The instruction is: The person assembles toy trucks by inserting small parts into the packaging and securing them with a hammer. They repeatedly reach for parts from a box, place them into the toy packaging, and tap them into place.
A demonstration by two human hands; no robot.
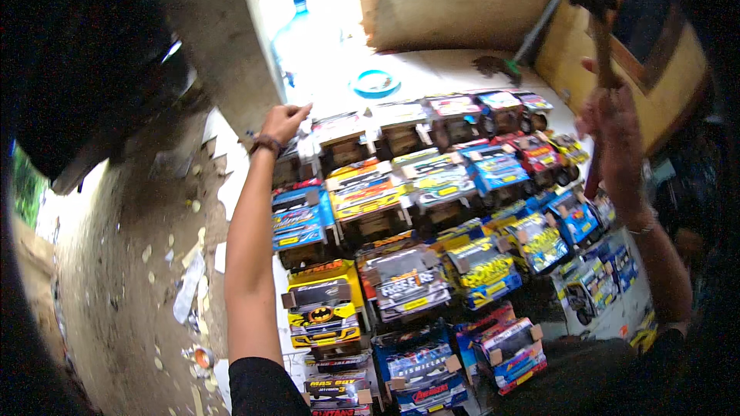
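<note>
My right hand [617, 135] is raised at the far right, wrapped round the wooden handle of a hammer [592, 0] whose dark head points up. My left hand [284, 123] reaches to the far left of the display, fingers closed in a pinch beside the back row of toy trucks; anything between them is too small to make out. Below it stands a blue toy truck [299, 217]. Several rows of brightly painted toy trucks fill the white surface, among them a yellow and black truck [324, 310] and a white and grey truck [405, 281].
A blue round dish [375, 92] lies behind the trucks, with a large clear water bottle [299, 38] at the bright doorway. A wooden panel [470, 4] stands at the back. On the left, the dirt floor [131, 262] is strewn with scraps and a crumpled plastic bottle [187, 289].
</note>
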